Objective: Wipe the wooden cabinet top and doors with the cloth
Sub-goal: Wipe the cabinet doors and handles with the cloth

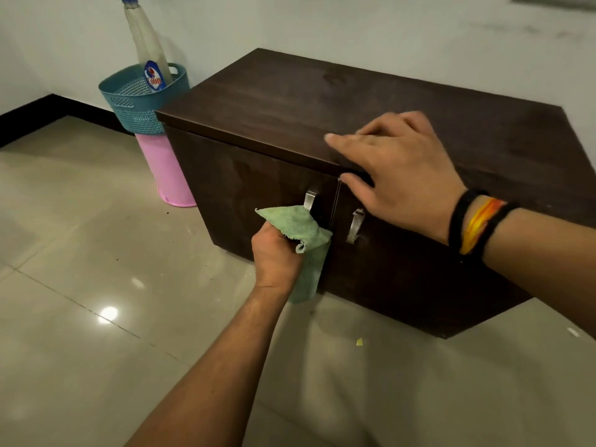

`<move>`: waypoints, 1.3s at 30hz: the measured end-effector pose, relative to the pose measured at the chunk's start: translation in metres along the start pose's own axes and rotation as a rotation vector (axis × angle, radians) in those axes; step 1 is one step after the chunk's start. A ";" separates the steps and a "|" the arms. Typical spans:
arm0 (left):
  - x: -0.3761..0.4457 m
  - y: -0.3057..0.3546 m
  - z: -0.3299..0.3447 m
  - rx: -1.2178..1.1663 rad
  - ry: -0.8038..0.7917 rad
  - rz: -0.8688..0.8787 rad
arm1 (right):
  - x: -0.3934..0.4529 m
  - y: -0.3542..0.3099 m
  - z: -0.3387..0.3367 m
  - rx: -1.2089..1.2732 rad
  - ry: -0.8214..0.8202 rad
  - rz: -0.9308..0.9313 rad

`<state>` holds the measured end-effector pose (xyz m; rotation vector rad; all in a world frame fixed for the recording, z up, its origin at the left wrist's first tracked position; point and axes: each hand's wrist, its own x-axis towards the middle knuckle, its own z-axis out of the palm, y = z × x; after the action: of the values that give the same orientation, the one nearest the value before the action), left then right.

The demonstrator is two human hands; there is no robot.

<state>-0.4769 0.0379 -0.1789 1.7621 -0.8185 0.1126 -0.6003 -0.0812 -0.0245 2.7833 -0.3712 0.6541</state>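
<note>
Now | left hand (277, 253) grips cloth (301, 230) on door (251, 185) | right hand (396, 175) flat, empty, steadying cabinet top (290, 101) | wipe around handle (311, 200).

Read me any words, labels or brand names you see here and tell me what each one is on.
"Colin": on the blue label of the spray bottle standing in the teal basket.
Smaller print on that label is too blurred to read.
No text shows on the cabinet, the cloth or the wristbands.

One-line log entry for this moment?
left hand: cloth on left door | right hand: open, on cabinet top
</note>
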 end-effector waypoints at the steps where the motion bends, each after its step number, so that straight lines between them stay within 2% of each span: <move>1: 0.001 0.002 -0.002 0.033 -0.017 0.009 | -0.011 0.005 -0.005 -0.007 0.026 0.004; 7: -0.009 -0.015 -0.012 0.326 -0.164 -0.125 | -0.050 0.022 -0.001 -0.137 -0.044 -0.087; 9: -0.021 -0.019 -0.019 0.238 -0.172 -0.132 | -0.052 0.022 0.002 -0.160 -0.062 -0.071; 12: -0.025 -0.005 -0.016 0.000 -0.267 -0.040 | -0.054 0.019 0.006 -0.171 -0.086 -0.037; 15: -0.016 0.015 -0.009 -0.095 -0.294 -0.039 | -0.052 0.015 0.008 -0.171 -0.105 -0.001; 19: -0.012 0.029 0.000 -0.109 -0.300 -0.033 | -0.044 0.013 0.009 -0.150 -0.124 0.134; 24: -0.009 0.030 0.007 -0.068 -0.305 -0.031 | -0.037 0.008 0.013 -0.188 -0.150 0.208; 29: -0.006 0.035 0.018 0.026 -0.304 0.062 | -0.036 0.006 0.013 -0.197 -0.139 0.214; 33: -0.019 0.037 0.028 0.019 -0.255 0.008 | -0.034 0.006 0.014 -0.224 -0.150 0.208; 34: -0.028 0.033 0.032 -0.037 -0.252 -0.039 | -0.033 0.006 0.014 -0.225 -0.154 0.211; 37: -0.045 0.024 0.032 -0.418 -0.273 -0.368 | -0.033 0.006 0.013 -0.220 -0.157 0.213; 38: -0.047 0.020 0.035 -0.535 -0.296 -0.404 | -0.033 0.006 0.014 -0.218 -0.152 0.211; 39: -0.047 0.019 0.036 -0.564 -0.287 -0.331 | -0.033 0.006 0.014 -0.218 -0.148 0.211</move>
<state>-0.5347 0.0253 -0.1983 1.3599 -0.6629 -0.5527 -0.6252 -0.0850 -0.0509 2.6104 -0.7285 0.4224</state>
